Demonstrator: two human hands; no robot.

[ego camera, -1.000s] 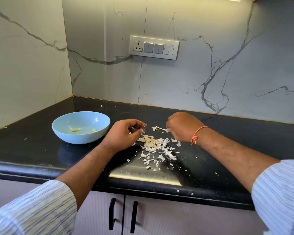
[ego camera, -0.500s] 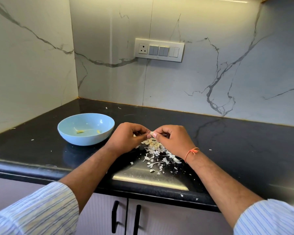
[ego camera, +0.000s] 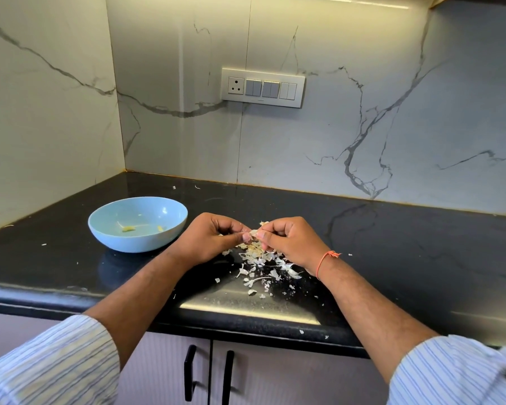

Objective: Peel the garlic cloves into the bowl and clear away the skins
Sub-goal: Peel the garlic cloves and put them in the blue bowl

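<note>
Near edge of the counter [ego camera: 421, 258]: both forearms reach in over it, striped sleeves at the bottom corners of the view. Just past the front edge, centre, a loose pile of garlic skins [ego camera: 260, 263] lies on the dark surface, with stray flakes scattered toward the edge. Directly above the pile, the left hand [ego camera: 209, 239] and right hand [ego camera: 289, 241] meet at their fingertips, both curled nearly closed, pinching one garlic clove [ego camera: 254, 232] between them. Only a pale sliver of it shows; a wisp of skin sticks up behind the right fingers. How much skin remains on the clove cannot be told. An orange thread sits on the right wrist. Judgement on the step in hand: this clove is mid-peel. To do it well, one hand should hold the clove firm by its body while the other thumbnail lifts the papery edge and pulls it away along the length, not across, so it comes off in one strip. Keep the work over the pile so the skins fall together and are easy to sweep up afterwards. Farther back, toward the left end of the counter, the blue bowl [ego camera: 105, 232] stands near the left hand, not touching it. It holds a couple of small yellowish pieces, likely peeled garlic.
</note>
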